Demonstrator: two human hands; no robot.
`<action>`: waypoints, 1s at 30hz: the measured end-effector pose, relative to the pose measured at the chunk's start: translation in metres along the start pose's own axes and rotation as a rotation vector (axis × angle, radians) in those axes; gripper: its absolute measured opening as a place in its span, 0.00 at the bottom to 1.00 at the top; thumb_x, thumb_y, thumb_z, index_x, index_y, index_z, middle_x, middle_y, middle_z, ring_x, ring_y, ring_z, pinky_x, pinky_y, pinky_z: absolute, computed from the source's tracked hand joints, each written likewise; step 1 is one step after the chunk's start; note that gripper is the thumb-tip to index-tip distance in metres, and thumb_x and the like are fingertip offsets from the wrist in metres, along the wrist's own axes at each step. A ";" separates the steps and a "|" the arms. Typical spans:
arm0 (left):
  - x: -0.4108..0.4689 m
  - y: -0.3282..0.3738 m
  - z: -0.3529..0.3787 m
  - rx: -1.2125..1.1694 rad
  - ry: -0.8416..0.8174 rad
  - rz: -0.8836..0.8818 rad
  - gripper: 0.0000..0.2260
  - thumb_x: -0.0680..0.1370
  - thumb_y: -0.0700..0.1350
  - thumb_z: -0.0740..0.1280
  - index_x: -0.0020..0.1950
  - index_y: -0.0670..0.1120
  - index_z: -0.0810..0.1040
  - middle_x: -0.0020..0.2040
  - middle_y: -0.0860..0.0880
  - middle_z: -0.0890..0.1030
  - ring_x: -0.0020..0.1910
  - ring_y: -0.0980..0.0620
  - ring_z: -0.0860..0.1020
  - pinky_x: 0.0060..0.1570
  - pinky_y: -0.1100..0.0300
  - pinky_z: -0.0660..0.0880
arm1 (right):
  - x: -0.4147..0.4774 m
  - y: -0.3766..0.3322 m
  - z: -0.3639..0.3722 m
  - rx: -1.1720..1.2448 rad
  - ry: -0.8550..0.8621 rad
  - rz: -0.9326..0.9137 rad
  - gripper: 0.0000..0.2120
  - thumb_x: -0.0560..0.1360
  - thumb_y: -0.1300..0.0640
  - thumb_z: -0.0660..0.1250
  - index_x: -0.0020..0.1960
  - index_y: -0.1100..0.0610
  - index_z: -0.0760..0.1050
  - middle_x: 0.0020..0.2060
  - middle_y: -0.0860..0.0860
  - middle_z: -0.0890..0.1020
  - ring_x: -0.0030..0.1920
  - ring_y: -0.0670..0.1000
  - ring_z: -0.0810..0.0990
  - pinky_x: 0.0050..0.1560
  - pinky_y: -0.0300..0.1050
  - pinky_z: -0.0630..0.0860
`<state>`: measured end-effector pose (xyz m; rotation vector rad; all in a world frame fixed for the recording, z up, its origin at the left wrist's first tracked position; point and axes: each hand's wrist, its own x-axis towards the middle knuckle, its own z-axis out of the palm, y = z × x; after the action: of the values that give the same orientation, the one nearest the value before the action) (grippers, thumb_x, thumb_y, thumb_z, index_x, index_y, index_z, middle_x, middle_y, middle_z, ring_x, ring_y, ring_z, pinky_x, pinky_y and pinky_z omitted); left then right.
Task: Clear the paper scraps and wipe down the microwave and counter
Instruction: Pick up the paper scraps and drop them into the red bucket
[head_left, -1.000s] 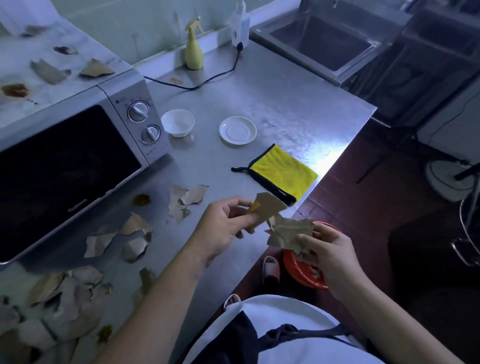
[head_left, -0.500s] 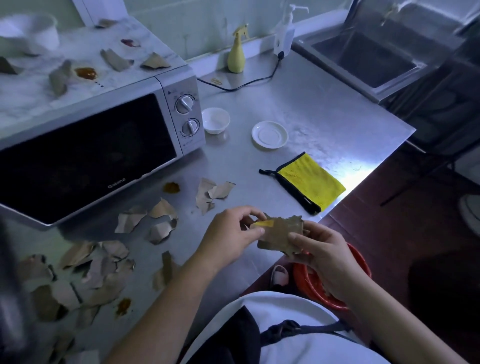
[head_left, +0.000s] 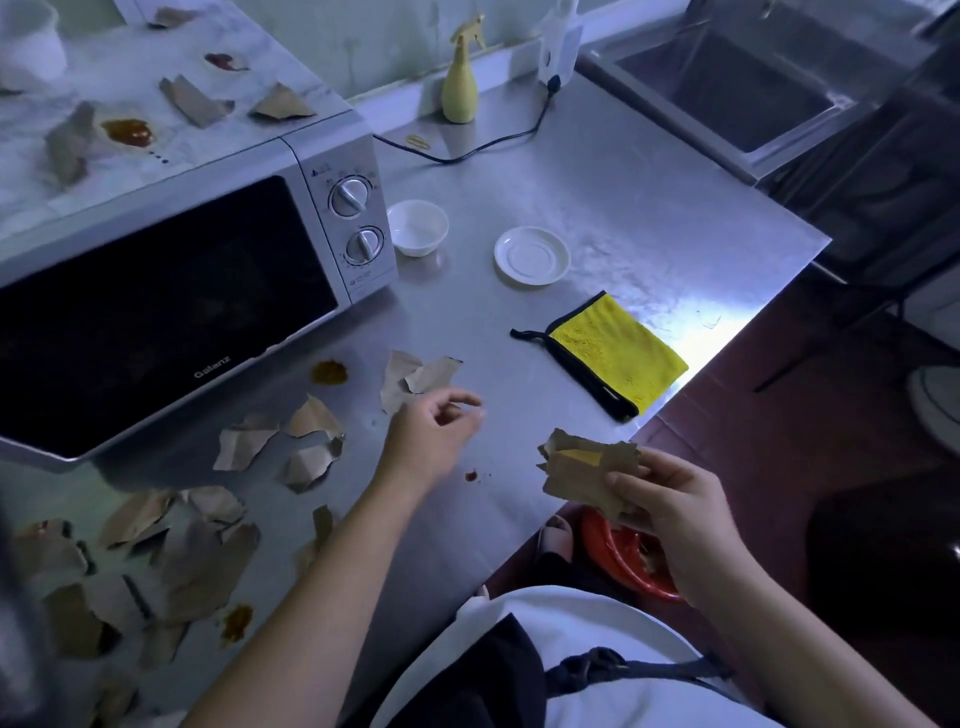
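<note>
At the worktop's front edge, the right hand grips a bundle of paper scraps; the left hand hovers empty, fingers loosely curled.

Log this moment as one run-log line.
step: pickup | right hand: grips paper scrap stack | left hand: empty, near counter scraps | yellow cloth: untouched

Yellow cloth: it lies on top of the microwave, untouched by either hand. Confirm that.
Wrong. The head view shows the yellow cloth lying on the counter near its edge, not on the microwave. It is indeed untouched.
</note>
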<state>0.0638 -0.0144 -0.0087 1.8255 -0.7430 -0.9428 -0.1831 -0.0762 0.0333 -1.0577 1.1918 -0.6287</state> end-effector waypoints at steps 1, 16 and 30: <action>0.016 -0.009 -0.006 0.078 0.064 -0.025 0.03 0.75 0.49 0.72 0.48 0.54 0.82 0.38 0.56 0.80 0.38 0.56 0.79 0.36 0.68 0.74 | 0.000 0.001 -0.004 0.006 0.027 0.002 0.16 0.72 0.74 0.70 0.45 0.55 0.87 0.42 0.57 0.87 0.40 0.55 0.87 0.35 0.43 0.81; 0.133 -0.059 0.006 0.796 0.274 -0.159 0.12 0.74 0.50 0.72 0.56 0.49 0.80 0.60 0.42 0.76 0.59 0.39 0.73 0.58 0.48 0.73 | -0.017 0.020 -0.051 0.117 0.204 0.059 0.13 0.72 0.70 0.72 0.51 0.55 0.86 0.47 0.58 0.87 0.45 0.56 0.85 0.39 0.47 0.82; -0.002 0.029 0.009 -0.306 -0.297 -0.031 0.04 0.73 0.42 0.75 0.46 0.51 0.86 0.40 0.51 0.85 0.37 0.58 0.78 0.39 0.67 0.76 | -0.004 0.005 -0.022 0.139 0.098 0.068 0.10 0.74 0.70 0.71 0.50 0.59 0.84 0.40 0.58 0.87 0.33 0.53 0.85 0.23 0.36 0.74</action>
<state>0.0521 -0.0286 0.0160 1.4512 -0.7053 -1.2914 -0.2054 -0.0777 0.0306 -0.8740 1.2449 -0.7063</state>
